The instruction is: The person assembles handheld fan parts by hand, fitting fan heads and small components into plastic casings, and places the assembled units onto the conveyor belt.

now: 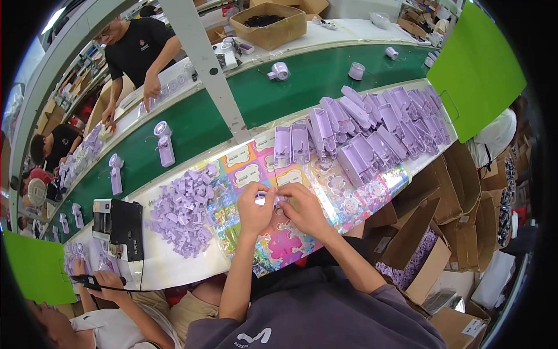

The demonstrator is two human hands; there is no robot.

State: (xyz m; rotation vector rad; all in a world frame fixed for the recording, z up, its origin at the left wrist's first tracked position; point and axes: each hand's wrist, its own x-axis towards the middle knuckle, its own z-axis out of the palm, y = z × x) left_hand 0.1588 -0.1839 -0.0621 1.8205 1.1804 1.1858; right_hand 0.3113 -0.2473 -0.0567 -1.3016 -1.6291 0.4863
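Note:
Both my hands meet over the colourful printed sheet [285,247] at the middle of the bench. Between them is a small lilac plastic part [268,199], mostly hidden by the fingers. My left hand [254,212] is closed on its left side. My right hand [305,212] pinches it from the right, thumb and fingertips together. A thin dark wire seems to rise from near the fingertips. Just beyond my hands, lilac housings [283,144] lie side by side. Left of the sheet is a heap of small lilac clips [183,212].
A large pile of lilac housings [383,128] covers the bench's right side. Behind runs a green conveyor belt [325,78] carrying lilac assemblies [164,145]. A grey metal post [206,64] stands close. A black device [125,227], cartons [418,262] and co-workers flank me.

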